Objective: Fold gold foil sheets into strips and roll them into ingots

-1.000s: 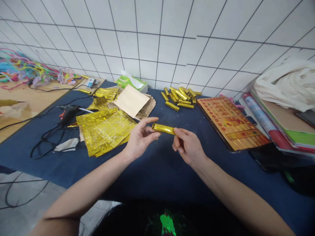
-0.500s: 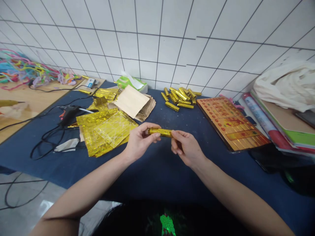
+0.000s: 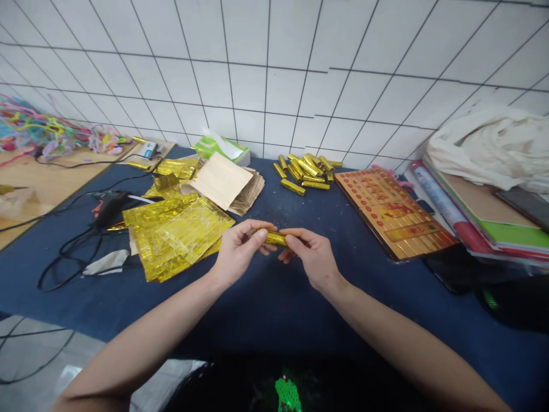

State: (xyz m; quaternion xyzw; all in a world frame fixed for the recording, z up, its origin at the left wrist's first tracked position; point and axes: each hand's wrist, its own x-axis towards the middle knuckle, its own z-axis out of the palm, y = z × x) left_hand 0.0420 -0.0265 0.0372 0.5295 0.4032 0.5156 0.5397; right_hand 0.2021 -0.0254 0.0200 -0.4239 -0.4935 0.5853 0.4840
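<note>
A small roll of shiny gold foil paper (image 3: 275, 238) is held level above the blue cloth, between both hands. My left hand (image 3: 241, 247) pinches its left end with thumb and fingers. On its right end, my right hand (image 3: 309, 255) is closed in the same way, so only the roll's middle shows. Loose gold foil sheets (image 3: 175, 234) lie left of my left hand. Behind them sits a stack of brown paper squares (image 3: 225, 182). Several finished-looking gold rolls (image 3: 306, 170) are heaped near the wall.
A black glue gun (image 3: 110, 209) with a looping cable lies on the left. At the back stands a green tissue pack (image 3: 221, 150). An orange-gold printed board (image 3: 392, 212) lies right, beside stacked folders (image 3: 493, 223) under a white cloth bag (image 3: 493, 146). Colourful pipe cleaners (image 3: 55, 134) fill the far left.
My right hand has moved inward along the gold roll, and both hands now cover more of it. The whole view has shifted slightly.
</note>
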